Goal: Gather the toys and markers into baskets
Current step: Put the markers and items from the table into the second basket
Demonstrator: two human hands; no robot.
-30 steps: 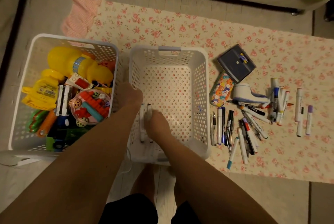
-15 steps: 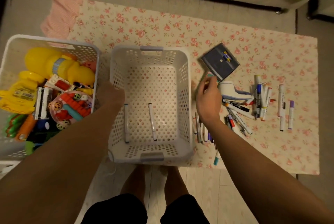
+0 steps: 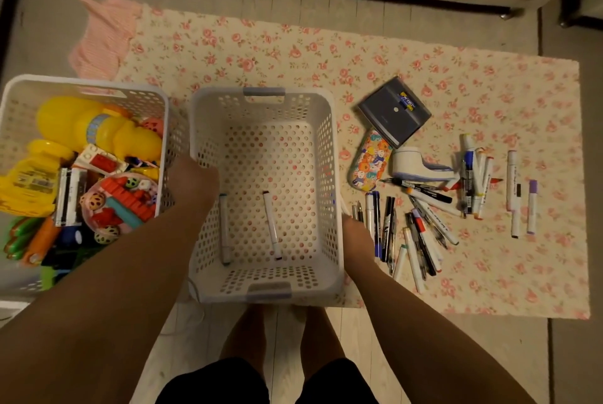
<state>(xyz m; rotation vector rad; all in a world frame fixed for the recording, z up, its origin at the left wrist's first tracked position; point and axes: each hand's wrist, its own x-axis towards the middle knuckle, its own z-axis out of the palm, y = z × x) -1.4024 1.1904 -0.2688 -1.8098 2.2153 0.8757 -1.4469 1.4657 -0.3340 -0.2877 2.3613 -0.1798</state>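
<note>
Looking down past my arms, I take the middle basket (image 3: 326, 149) as my landmark. My left hand (image 3: 192, 178) rests on its left rim, fingers curled over the edge; the fingertips are out of sight, so I cannot tell how hard it grips. My right hand (image 3: 357, 234) is low against the basket's right wall, beside the nearest markers; its fingers are hidden under the back of the hand, and I cannot tell whether they pinch anything.

Inside the basket lie two markers (image 3: 270, 224), well apart, both running front to back on the perforated floor. The left one sits partly under my left wrist.

Left of the basket, touching it or nearly so, is the toy basket (image 3: 156, 100), cut off at the frame's left edge. It is full: a yellow duck (image 3: 98, 129), bricks, small balls and orange and green pieces I cannot make out well. My left forearm covers its near right corner.

Right of the basket, on the floral mat (image 3: 293, 51), lies a loose marker pile (image 3: 421, 227), many overlapping so their colours are hard to read. Two more pale markers lie farther right, apart from the pile. Beyond the pile sit a patterned pencil case (image 3: 370, 162), a dark box (image 3: 393, 111) and a white tape dispenser (image 3: 414, 163). A pink cloth (image 3: 101, 41) lies behind the toy basket.
</note>
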